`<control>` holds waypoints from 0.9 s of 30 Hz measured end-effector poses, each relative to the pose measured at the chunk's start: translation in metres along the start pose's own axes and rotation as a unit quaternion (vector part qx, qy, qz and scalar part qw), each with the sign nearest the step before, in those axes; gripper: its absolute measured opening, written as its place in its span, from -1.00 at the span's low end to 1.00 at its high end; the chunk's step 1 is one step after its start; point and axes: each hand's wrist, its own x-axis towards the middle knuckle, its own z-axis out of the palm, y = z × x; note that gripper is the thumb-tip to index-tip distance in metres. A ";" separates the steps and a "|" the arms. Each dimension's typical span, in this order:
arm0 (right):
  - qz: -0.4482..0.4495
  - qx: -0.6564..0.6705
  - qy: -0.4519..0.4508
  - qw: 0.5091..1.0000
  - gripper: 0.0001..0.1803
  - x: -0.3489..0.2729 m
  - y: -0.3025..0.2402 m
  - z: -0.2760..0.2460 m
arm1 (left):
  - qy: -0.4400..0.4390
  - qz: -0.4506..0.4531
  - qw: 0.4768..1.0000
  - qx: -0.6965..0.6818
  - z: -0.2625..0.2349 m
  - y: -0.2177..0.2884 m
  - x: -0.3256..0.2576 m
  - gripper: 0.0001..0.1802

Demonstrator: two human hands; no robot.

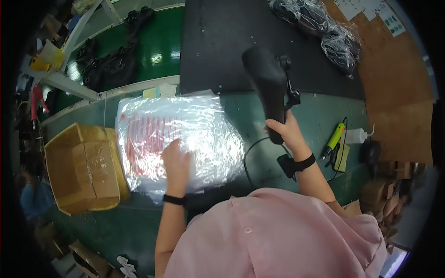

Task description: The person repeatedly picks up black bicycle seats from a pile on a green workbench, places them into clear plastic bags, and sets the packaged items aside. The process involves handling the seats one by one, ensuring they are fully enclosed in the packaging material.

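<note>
A black bicycle saddle (265, 74) is in my right hand (289, 132), which is closed round its narrow nose. The wide rear end points away from me, over the black mat, and metal-looking fittings show along its right side. My left hand (176, 162) is over a stack of clear plastic bags (208, 134) with red print. Its thumb stands apart from the fingers, which are somewhat blurred, and I see nothing in it. Whether the fingertips touch the top bag I cannot make out.
An open cardboard box (83, 171) edged in yellow tape stands left of the bags. Plastic-wrapped black saddles (340, 46) lie at the far right of the black mat (218, 41). A green corded tool (334, 139) and a white squeeze bottle (356, 136) lie on the right.
</note>
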 end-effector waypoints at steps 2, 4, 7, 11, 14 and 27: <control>-0.046 -0.164 0.091 0.981 -0.19 -0.022 0.023 -0.023 | -0.039 0.040 0.998 -0.037 0.024 0.049 -0.010 -0.39; -0.042 -0.256 0.134 0.956 -0.12 -0.044 0.042 -0.036 | -0.051 0.027 0.997 -0.046 0.052 0.079 -0.016 -0.35; 0.079 -0.356 0.106 0.925 -0.04 -0.070 0.065 -0.042 | -0.032 0.001 0.992 0.119 0.085 0.090 -0.024 -0.34; 0.053 -0.347 0.028 0.936 0.06 -0.085 0.092 -0.039 | -0.025 -0.015 0.990 0.136 0.101 0.058 -0.032 -0.46; 0.147 -0.001 -0.053 0.988 -0.19 -0.082 0.113 -0.033 | 0.000 -0.001 0.994 0.113 0.106 0.026 -0.027 -0.77; 0.284 0.489 -0.101 0.819 -0.63 -0.068 0.035 -0.009 | -0.024 -0.267 0.879 -0.395 0.046 0.059 -0.027 -0.75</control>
